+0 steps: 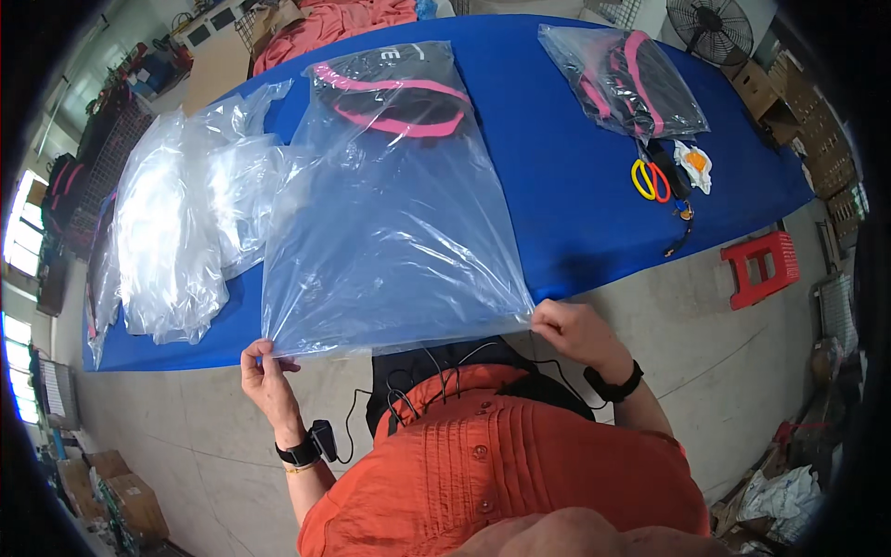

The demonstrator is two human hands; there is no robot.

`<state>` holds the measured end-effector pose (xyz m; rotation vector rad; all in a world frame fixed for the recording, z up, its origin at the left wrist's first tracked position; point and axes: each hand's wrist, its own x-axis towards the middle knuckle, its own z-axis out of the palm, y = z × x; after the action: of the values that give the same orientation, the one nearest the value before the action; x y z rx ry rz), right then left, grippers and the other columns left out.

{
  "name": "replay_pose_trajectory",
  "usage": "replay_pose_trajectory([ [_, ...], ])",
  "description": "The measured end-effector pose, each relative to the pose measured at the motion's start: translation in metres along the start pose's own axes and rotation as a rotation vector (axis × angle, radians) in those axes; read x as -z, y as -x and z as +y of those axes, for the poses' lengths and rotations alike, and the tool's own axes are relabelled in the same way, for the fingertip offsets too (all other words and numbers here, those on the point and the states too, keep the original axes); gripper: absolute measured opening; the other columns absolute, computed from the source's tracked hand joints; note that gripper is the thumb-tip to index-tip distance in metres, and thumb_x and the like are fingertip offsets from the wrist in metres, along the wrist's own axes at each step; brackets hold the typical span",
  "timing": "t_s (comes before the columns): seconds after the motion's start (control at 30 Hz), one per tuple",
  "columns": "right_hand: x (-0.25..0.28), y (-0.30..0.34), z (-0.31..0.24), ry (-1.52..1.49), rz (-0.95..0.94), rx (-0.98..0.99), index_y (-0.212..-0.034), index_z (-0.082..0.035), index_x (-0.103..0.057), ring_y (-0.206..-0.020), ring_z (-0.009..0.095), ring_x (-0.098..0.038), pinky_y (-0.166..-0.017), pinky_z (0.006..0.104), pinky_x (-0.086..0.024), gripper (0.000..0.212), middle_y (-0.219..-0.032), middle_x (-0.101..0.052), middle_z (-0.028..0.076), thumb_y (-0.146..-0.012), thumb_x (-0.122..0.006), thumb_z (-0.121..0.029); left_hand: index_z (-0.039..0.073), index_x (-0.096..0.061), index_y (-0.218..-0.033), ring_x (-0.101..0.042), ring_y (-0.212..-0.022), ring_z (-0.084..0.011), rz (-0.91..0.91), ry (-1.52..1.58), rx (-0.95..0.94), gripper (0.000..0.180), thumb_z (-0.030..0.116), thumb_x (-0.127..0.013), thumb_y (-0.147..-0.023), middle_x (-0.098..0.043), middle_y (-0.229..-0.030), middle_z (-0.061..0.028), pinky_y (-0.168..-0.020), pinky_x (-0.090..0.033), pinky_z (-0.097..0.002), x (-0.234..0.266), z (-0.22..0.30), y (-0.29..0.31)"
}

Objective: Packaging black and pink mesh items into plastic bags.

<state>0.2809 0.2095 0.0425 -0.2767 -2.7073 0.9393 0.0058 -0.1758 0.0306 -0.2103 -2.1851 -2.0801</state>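
Observation:
A large clear plastic bag lies stretched flat over the blue table, its near edge pulled taut past the table's front. My left hand pinches the bag's near left corner, and my right hand grips the near right corner. Inside the bag's far end sits a folded black item with pink trim; its exact kind is hard to tell. To the left, a heap of loose clear plastic bags overlaps the table and touches this bag's side.
At the far right lies another bagged black and pink item. Nearer are scissors with yellow and red handles and a crumpled white wrapper. A red stool stands on the floor to the right. A black fan is beyond the table.

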Motion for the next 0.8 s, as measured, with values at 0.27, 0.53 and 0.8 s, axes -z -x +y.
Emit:
replay_pose_trajectory([
  [0.27, 0.009, -0.006, 0.003, -0.247, -0.171, -0.253, -0.096, -0.004, -0.063, -0.067, 0.021, -0.065, -0.063, 0.0335, -0.050, 0.014, -0.075, -0.066, 0.009, -0.096, -0.067, -0.017, 0.008, -0.054, -0.096, -0.054, -0.058, -0.0067, -0.024, -0.080, 0.069, 0.009, 0.001, -0.058, -0.096, -0.055, -0.071, 0.0010, -0.051, -0.047, -0.0230, 0.008, -0.018, -0.007],
  [0.53, -0.024, -0.017, 0.024, -0.648, -0.191, -0.558, -0.091, 0.000, -0.064, -0.073, 0.011, -0.065, -0.066, 0.0278, -0.052, 0.028, -0.079, -0.068, 0.004, -0.101, -0.063, -0.027, 0.010, -0.048, -0.094, -0.047, -0.050, -0.0058, -0.037, -0.175, 0.151, 0.015, 0.000, -0.060, -0.093, -0.050, -0.068, 0.0021, -0.040, -0.039, -0.0220, 0.014, -0.020, -0.007],
  [0.8, 0.001, -0.007, 0.020, -0.805, -0.113, -0.573, -0.094, -0.003, -0.061, -0.075, 0.013, -0.068, -0.066, 0.0272, -0.055, 0.020, -0.085, -0.071, 0.006, -0.104, -0.059, -0.021, 0.008, -0.051, -0.098, -0.049, -0.058, -0.0050, -0.066, -0.281, 0.121, 0.017, 0.005, -0.067, -0.093, -0.051, -0.072, 0.0029, -0.046, -0.042, -0.0218, 0.009, -0.002, 0.004],
])
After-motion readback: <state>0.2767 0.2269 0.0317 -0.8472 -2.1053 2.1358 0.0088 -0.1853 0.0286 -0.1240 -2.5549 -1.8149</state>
